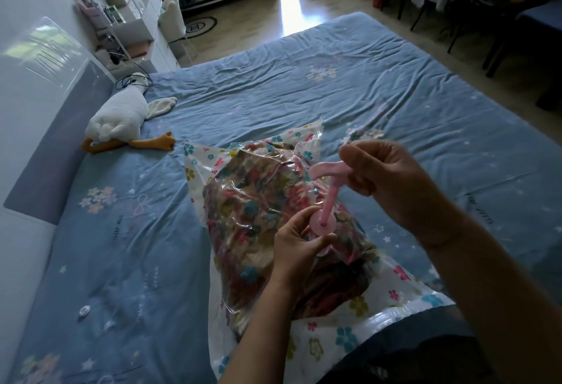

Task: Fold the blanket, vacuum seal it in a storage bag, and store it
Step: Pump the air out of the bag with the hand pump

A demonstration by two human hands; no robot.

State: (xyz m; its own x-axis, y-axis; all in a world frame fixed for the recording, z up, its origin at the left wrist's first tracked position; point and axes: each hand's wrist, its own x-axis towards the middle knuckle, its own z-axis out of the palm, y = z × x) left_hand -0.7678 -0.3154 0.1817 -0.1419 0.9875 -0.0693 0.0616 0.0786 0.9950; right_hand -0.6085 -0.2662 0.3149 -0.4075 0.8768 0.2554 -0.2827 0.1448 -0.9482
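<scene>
A clear storage bag (319,338) printed with coloured flowers lies on the bed in front of me. The folded floral blanket (261,213) is inside it. A pink hand pump (330,192) stands on the bag's valve, its round base pressed to the plastic. My left hand (299,247) pinches the pump's base and the valve. My right hand (383,174) grips the pump's T-shaped handle at the top, with the pink rod drawn out between the two hands.
The bed (365,85) carries a blue sheet with flower prints. A white plush goose (121,119) lies by the headboard at the left. A small white cap (83,310) rests on the sheet at lower left. White shelves and chairs stand beyond the bed.
</scene>
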